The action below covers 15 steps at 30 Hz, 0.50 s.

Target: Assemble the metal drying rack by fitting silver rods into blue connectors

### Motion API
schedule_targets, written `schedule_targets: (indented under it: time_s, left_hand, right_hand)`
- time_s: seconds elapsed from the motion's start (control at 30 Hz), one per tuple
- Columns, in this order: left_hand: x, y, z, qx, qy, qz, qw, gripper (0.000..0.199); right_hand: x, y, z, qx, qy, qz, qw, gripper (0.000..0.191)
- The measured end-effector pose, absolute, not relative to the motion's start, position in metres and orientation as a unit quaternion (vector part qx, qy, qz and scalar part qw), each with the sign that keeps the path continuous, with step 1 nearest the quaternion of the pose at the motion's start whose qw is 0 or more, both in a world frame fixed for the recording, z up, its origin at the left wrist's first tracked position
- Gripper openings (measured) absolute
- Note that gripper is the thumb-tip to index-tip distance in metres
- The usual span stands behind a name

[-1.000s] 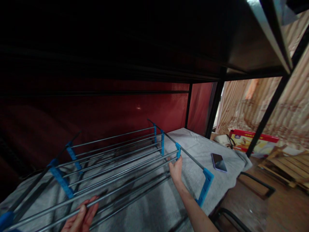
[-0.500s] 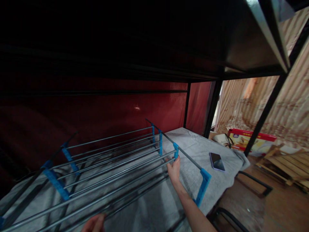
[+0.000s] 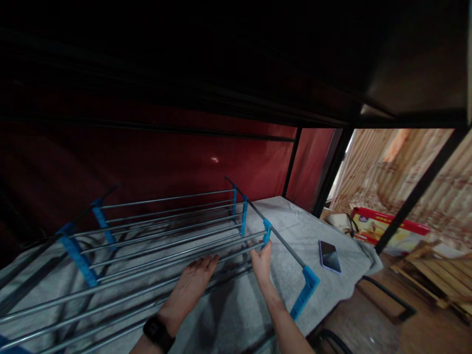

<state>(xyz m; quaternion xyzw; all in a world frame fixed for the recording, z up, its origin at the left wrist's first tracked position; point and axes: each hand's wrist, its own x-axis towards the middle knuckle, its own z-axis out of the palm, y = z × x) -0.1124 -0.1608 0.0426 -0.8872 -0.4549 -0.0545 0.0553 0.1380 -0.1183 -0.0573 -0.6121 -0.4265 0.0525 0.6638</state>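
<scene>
A rack [image 3: 173,242] of grey metal tubes with blue plastic connectors, much like a shoe rack, stands on a grey blanket [image 3: 295,231]. My right hand [image 3: 261,258] is closed around the tube end beside a blue connector [image 3: 266,235] on the rack's right side. Reaching over the middle tubes, my left hand [image 3: 193,282] has its fingers bent down over one of them; the fingertips are partly hidden. A dark watch [image 3: 158,334] is on the left wrist. Another blue corner connector [image 3: 305,290] sits at the near right end.
A phone [image 3: 330,256] lies on the blanket, right of the rack. Black metal posts [image 3: 334,169] and a dark panel overhead frame this space, with a red wall [image 3: 177,167] behind. A red and yellow box [image 3: 387,228] and a slatted wooden piece [image 3: 438,270] are on the floor.
My left hand has moved up and right from the bottom edge onto the rack's middle tubes. The right hand stays at the same connector. The view has shifted slightly.
</scene>
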Motion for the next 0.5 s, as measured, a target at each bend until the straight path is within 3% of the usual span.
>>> schedule_targets:
  time_s: [0.23, 0.5]
  left_hand:
    - [-0.115, -0.156, 0.034, -0.891, -0.449, -0.069, 0.019, 0.073]
    - [-0.112, -0.150, 0.035, -0.889, -0.454, -0.063, 0.022, 0.073]
  right_hand:
    - [0.142, -0.115, -0.069, -0.638, -0.421, 0.059, 0.641, 0.039]
    - [0.143, -0.117, -0.065, -0.638, -0.428, 0.069, 0.637, 0.044]
